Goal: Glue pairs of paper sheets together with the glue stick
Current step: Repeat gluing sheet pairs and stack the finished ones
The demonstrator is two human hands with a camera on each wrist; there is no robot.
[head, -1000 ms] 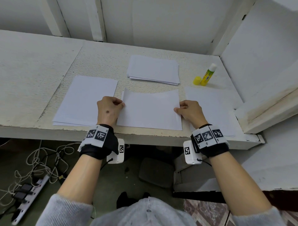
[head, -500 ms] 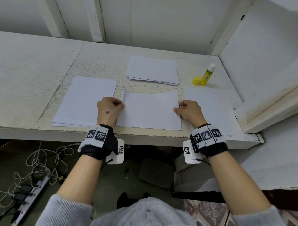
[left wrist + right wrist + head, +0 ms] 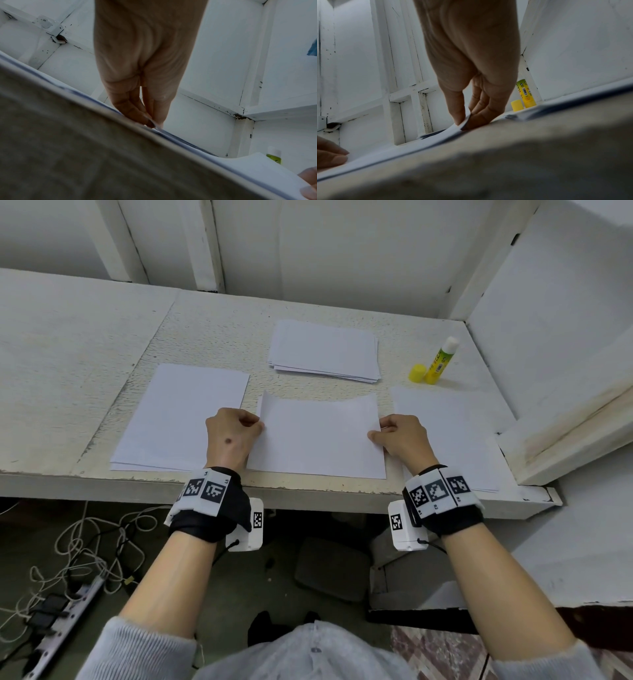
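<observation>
Both hands — left hand [image 3: 233,436] and right hand [image 3: 400,436] — pinch the side edges of a white paper sheet [image 3: 318,436] lying on the counter [image 3: 85,344]. The uncapped yellow-green glue stick [image 3: 440,361] stands well apart; several sheets look unglued.

Head view overhead (wrists low, close)

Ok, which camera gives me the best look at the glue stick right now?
The head view: the whole glue stick stands uncapped, its yellow cap beside it. The right wrist view shows its lower body and cap behind the right hand. The left wrist view catches only a sliver.
</observation>
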